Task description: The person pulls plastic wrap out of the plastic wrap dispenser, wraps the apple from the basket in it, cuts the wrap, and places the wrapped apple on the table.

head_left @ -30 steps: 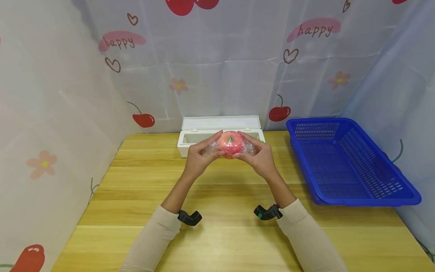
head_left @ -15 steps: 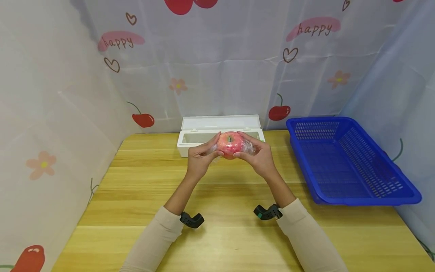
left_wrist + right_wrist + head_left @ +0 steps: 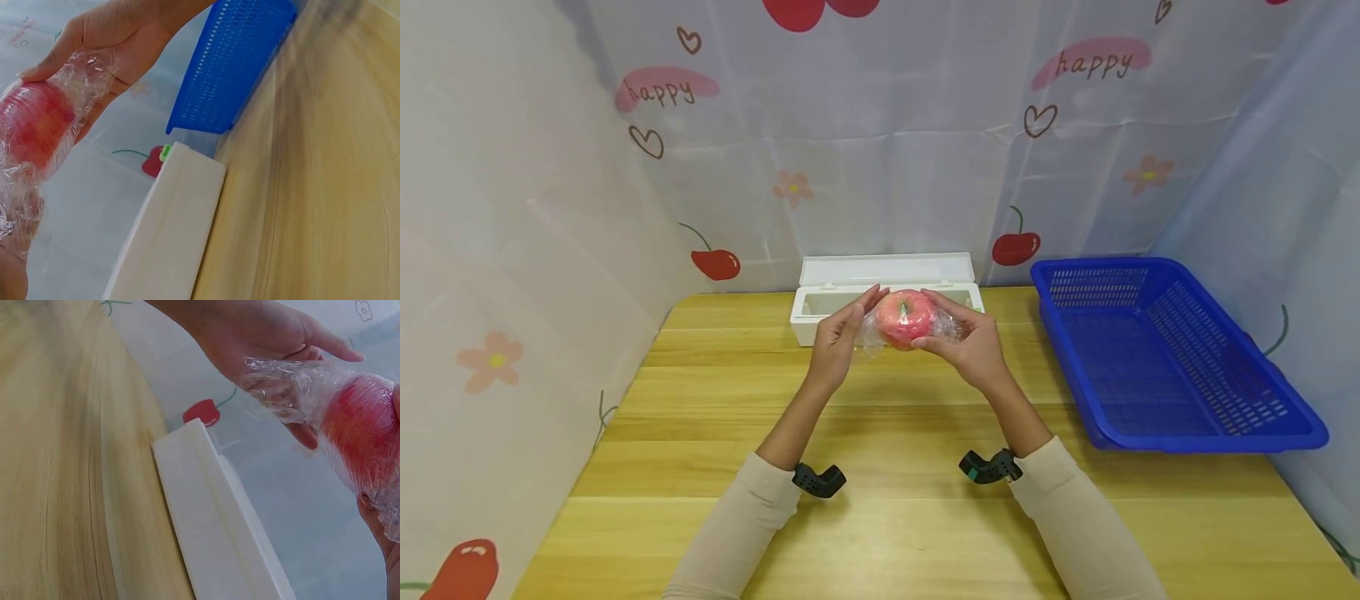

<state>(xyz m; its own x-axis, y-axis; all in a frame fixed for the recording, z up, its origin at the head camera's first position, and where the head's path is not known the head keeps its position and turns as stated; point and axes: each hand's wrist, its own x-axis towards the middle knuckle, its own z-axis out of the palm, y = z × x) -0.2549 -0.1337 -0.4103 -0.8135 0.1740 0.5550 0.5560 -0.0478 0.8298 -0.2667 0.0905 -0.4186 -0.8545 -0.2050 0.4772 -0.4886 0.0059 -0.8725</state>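
Two beige sleeves (image 3: 733, 527) reach over the table (image 3: 895, 467). The right grip (image 3: 977, 350) pinches a film-wrapped apple (image 3: 904, 321) in the air above it; the left grip (image 3: 833, 342) touches the film (image 3: 868, 335), its thumb off the apple, clearest in the right wrist view. The left wrist view crops that grip but shows a green tab (image 3: 165, 152) on the white box (image 3: 805, 333) behind, lid raised, interior partly hidden. Right: a blue basket (image 3: 1210, 443). Beyond: wood-grain tabletop ends at a cherry-printed curtain (image 3: 895, 192).
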